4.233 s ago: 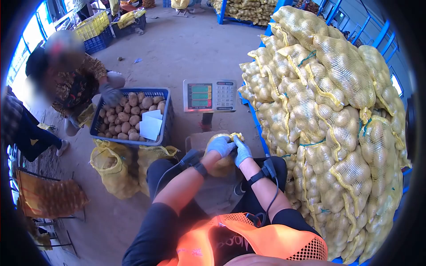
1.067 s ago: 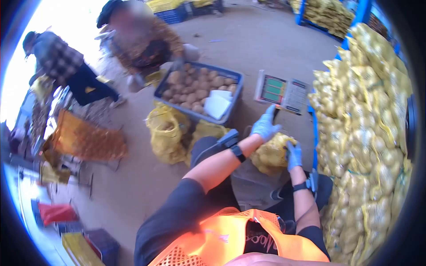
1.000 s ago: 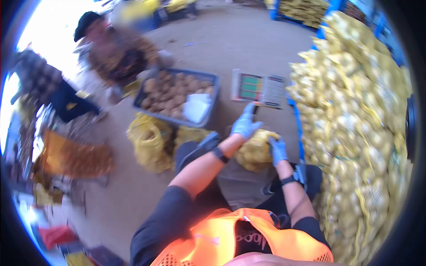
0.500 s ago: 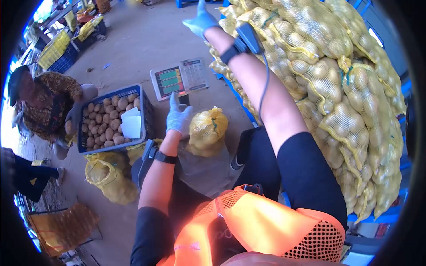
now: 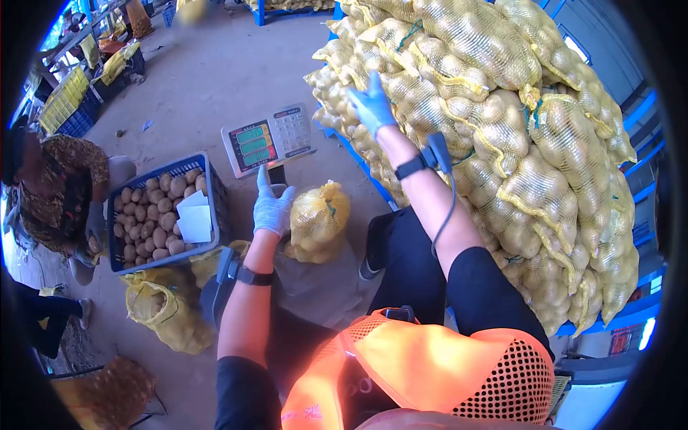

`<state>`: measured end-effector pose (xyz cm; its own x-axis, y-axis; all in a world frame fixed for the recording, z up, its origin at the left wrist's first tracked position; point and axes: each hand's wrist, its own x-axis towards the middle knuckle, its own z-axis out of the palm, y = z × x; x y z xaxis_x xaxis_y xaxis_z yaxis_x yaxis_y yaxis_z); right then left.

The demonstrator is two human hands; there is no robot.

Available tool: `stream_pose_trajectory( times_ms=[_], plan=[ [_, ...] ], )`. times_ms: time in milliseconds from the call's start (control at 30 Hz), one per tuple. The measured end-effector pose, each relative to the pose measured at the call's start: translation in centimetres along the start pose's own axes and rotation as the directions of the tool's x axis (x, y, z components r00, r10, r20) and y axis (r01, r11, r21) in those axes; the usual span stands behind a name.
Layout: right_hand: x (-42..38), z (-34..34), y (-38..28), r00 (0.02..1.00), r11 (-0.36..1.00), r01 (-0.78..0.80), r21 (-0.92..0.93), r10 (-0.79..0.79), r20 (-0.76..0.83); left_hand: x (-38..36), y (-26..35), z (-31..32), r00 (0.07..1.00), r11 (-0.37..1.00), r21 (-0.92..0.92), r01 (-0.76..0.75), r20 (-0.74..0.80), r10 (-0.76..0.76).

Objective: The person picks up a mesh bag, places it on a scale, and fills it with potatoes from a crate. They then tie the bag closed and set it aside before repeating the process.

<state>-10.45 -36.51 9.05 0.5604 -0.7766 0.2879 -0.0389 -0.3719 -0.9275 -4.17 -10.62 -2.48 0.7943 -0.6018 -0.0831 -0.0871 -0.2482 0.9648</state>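
My left hand (image 5: 273,206), in a light blue glove, is open with its index finger stretched toward the scale display (image 5: 267,140). Just right of that hand, a tied yellow mesh bag of potatoes (image 5: 317,223) sits on the scale's platform (image 5: 315,276). My right hand (image 5: 372,107), gloved in blue too, is open and empty, its fingers spread. In this view it overlaps the near side of a tall stack of filled potato bags (image 5: 494,118).
Left of the scale stands a blue crate (image 5: 215,188) of potatoes with white cards (image 5: 193,218) on top. A person (image 5: 64,186) crouches beside it. An open yellow mesh bag (image 5: 154,304) stands in front. Blue rails (image 5: 383,188) edge the stack.
My right hand has swung from above the floor beyond the scale back and right to the bag stack. The view has shifted slightly right; my left hand keeps its pointing pose.
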Motion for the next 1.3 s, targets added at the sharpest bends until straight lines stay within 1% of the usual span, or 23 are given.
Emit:
stream_pose_trajectory(
  times_ms=[67,167,200,267,333,367,400,467,500,533,600,633,667,700,800,833,900,933,1000,1033,1100,1233,1300],
  plan=[
    [2.2,2.8,-2.0,0.989,0.995,0.022,-0.099,-0.007,0.146,0.1,0.0,0.0,1.000,0.999,0.029,0.016,0.019,-0.016],
    [5.1,6.2,-2.2,0.977,0.989,0.130,-0.064,-0.117,0.178,0.0,0.6,-0.3,0.998,0.998,0.019,0.066,0.001,-0.066],
    [2.5,5.9,-5.8,0.976,0.996,-0.095,0.000,0.093,0.200,0.5,-0.7,0.1,0.994,0.999,0.013,-0.050,-0.092,0.051],
    [-0.1,5.8,-4.2,0.974,0.994,0.107,-0.035,-0.098,0.203,1.1,-1.3,-0.2,0.994,0.997,0.056,-0.049,-0.099,0.054],
    [-5.4,4.7,-1.8,0.934,0.995,0.099,0.006,-0.094,0.345,1.4,-1.6,-0.3,0.995,0.994,0.071,-0.086,-0.042,0.089],
    [-7.4,3.9,0.5,0.899,0.979,0.146,-0.142,-0.072,0.431,1.3,-1.7,-0.3,0.996,0.994,0.069,-0.089,0.010,0.089],
    [-9.2,3.2,3.8,0.876,0.963,0.214,-0.166,-0.114,0.468,1.2,-2.1,-0.1,0.995,0.994,0.071,-0.087,0.057,0.083],
    [-13.4,1.6,6.8,0.901,0.964,0.096,-0.246,0.021,0.433,1.0,-2.6,0.4,0.985,0.979,0.167,-0.117,0.146,0.093],
    [-14.4,0.2,8.1,0.891,0.913,0.216,-0.346,-0.039,0.453,0.4,-2.3,0.7,0.980,0.966,0.201,-0.163,0.147,0.134],
    [-15.4,-0.3,8.3,0.898,0.916,0.165,-0.365,0.013,0.439,-0.4,-1.8,0.8,0.976,0.951,0.241,-0.194,0.143,0.163],
    [-16.0,-1.5,10.8,0.839,0.925,0.062,-0.374,0.155,0.522,-1.9,0.4,0.0,0.966,0.893,0.402,-0.203,0.232,0.115],
    [-16.5,-1.5,12.1,0.819,0.966,-0.146,-0.213,0.239,0.521,-2.3,0.8,-0.1,0.963,0.877,0.434,-0.205,0.250,0.101],
    [-16.5,-1.3,11.7,0.755,0.978,-0.175,-0.114,0.208,0.622,-2.6,0.9,0.0,0.957,0.862,0.460,-0.213,0.274,0.090],
    [-16.6,-1.1,10.0,0.726,0.946,-0.068,-0.316,0.264,0.635,-2.6,0.8,0.3,0.943,0.826,0.513,-0.235,0.325,0.067],
    [-16.6,-0.1,13.2,0.683,0.929,0.113,-0.351,0.184,0.707,-2.7,1.3,0.2,0.887,0.771,0.583,-0.255,0.458,-0.053],
    [-16.6,0.4,12.8,0.671,0.935,0.127,-0.332,0.165,0.723,-2.8,1.3,0.0,0.899,0.766,0.596,-0.240,0.434,-0.056],
    [-17.2,0.3,11.9,0.627,0.714,0.498,-0.493,0.097,0.773,-3.1,1.3,0.4,0.859,0.723,0.636,-0.271,0.498,-0.117],
    [-17.4,0.5,11.8,0.628,0.717,0.494,-0.492,0.097,0.772,-2.9,1.3,0.5,0.858,0.720,0.639,-0.271,0.499,-0.120],
    [-17.7,0.8,11.9,0.699,0.772,0.353,-0.529,0.158,0.697,-3.0,1.2,0.9,0.812,0.673,0.667,-0.319,0.558,-0.168],
    [-17.7,1.0,12.3,0.705,0.773,0.344,-0.534,0.163,0.690,-3.0,1.4,1.0,0.806,0.672,0.665,-0.326,0.567,-0.169],
    [-17.9,1.5,13.4,0.773,0.764,0.407,-0.500,0.003,0.634,-3.2,1.7,1.0,0.784,0.654,0.663,-0.364,0.597,-0.169],
    [-17.3,1.6,14.3,0.796,0.811,0.352,-0.468,0.004,0.605,-3.2,1.8,1.2,0.763,0.637,0.662,-0.397,0.623,-0.172],
    [-17.0,1.6,15.1,0.803,0.888,0.281,-0.364,-0.010,0.596,-3.4,1.7,1.3,0.767,0.642,0.652,-0.404,0.623,-0.150]
  ],
)
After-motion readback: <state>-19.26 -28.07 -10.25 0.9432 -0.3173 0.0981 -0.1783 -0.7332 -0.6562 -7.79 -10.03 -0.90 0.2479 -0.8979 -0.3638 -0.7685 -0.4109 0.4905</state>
